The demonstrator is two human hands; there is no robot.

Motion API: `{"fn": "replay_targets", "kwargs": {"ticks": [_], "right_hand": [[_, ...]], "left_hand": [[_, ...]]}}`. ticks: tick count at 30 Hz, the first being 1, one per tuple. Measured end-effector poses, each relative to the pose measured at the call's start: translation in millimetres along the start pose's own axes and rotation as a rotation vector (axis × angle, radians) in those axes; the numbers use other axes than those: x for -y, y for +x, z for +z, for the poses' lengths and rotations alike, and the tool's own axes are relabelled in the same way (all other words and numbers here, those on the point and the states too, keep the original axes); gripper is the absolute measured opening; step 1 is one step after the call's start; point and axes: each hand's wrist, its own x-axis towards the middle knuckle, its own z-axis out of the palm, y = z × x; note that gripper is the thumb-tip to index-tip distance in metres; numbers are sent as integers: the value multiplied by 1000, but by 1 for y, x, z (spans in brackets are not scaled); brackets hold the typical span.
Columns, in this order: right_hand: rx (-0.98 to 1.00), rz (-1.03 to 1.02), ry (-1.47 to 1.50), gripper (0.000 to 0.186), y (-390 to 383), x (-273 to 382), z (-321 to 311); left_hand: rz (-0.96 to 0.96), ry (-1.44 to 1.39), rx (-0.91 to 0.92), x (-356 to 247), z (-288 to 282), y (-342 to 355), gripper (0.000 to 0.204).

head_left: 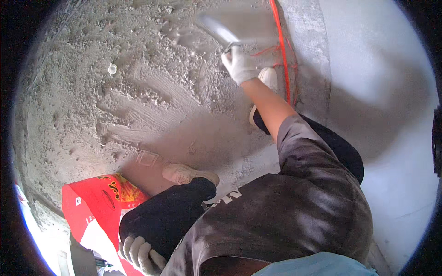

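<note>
Your grey flat-bladed tool is at the upper centre of the frame, its blade toward the top edge; blur hides its long axis, though its pale edge slants from upper left down to your right hand, fingers clasping it; your left hand, lower left, lies with fingers released, loosely bent on your dark trouser leg, beside a red bag.

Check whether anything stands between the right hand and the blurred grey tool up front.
Nothing visible does: the right hand appears closed on the near end of the blurred grey tool. The orange-red strip runs to the right of the hand, not between the two.
</note>
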Motion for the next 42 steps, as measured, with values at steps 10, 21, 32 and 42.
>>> {"fn": "replay_targets", "kwargs": {"ticks": [10,21,32,42], "right_hand": [[-355,263,271,41,129,-4,-13],[149,-229,-58,44,-2,113,3],[-403,92,158,46,160,9,-44],[-205,-88,102,45,233,53,-45]], "left_hand": [[-76,110,60,1,-5,-23,15],[-127,45,-19,-31,3,16,12],[-342,77,-190,-76,12,-3,13],[-544,382,-285,-193,46,-83,12]]}}
